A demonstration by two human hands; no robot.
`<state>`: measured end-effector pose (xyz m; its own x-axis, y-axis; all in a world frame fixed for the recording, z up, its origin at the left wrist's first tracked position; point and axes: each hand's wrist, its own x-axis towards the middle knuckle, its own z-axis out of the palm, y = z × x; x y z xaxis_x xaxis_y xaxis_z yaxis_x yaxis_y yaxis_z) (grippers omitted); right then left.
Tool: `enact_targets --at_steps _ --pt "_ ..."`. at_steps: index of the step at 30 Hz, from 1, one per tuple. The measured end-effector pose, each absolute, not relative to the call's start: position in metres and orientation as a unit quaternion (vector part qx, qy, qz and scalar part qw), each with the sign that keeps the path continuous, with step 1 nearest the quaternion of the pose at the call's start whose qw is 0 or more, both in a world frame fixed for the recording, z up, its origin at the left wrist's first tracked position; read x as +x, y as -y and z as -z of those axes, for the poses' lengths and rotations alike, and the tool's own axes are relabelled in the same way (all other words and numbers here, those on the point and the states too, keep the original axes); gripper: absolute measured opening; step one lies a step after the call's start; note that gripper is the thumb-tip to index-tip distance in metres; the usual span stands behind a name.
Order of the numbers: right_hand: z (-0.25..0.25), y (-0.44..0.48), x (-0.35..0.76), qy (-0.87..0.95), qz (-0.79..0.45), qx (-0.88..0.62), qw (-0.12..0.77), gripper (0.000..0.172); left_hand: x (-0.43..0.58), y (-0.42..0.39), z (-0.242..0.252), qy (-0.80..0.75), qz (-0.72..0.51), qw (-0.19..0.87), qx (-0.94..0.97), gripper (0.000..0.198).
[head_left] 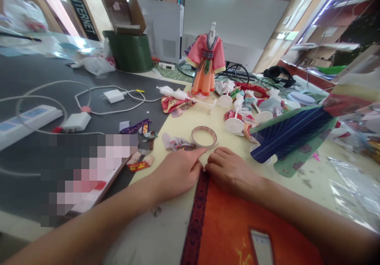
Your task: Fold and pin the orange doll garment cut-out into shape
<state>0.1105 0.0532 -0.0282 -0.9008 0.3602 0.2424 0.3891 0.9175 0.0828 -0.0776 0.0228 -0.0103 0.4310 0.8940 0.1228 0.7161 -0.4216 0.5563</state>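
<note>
Both left hand (176,174) and right hand (233,172), fingers together, touch the orange cloth (231,221).

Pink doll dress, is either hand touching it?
No, the pink doll dress stands well beyond the left hand and the right hand, touching neither.
</note>
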Motion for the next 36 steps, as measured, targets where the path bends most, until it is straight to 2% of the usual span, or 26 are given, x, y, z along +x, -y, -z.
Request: enact_targets --at_steps 3,6,10,12,17,22,29,36 --pt "0.032 -0.055 0.111 0.97 0.057 -0.207 0.111 0.025 -0.078 -0.023 0.008 -0.498 -0.228 0.231 0.804 0.029" --pt "0.034 -0.055 0.112 0.969 0.059 -0.21 0.119 0.023 -0.078 -0.022 0.0 -0.486 -0.28 0.297 0.772 0.021" --pt "0.033 -0.055 0.114 0.969 0.06 -0.205 0.128 0.025 -0.08 -0.013 -0.006 -0.479 -0.325 0.345 0.739 0.021" --pt "0.032 -0.055 0.114 0.969 0.052 -0.205 0.124 0.025 -0.082 -0.002 -0.002 -0.483 -0.303 0.32 0.757 0.021" --pt "0.032 -0.057 0.113 0.969 0.033 -0.218 0.111 0.023 -0.084 0.026 0.02 -0.433 -0.241 0.165 0.853 0.015" --pt "0.026 -0.058 0.109 0.97 0.012 -0.219 0.107 0.023 -0.078 0.027 0.031 -0.382 -0.212 0.09 0.895 0.018" --pt "0.016 -0.06 0.104 0.971 -0.028 -0.227 0.073 0.02 -0.077 0.022 0.033 -0.38 -0.177 0.075 0.905 0.022" --pt "0.011 -0.067 0.102 0.971 -0.06 -0.222 0.066 0.014 -0.079 0.023 0.033 -0.392 -0.193 0.094 0.895 0.035"
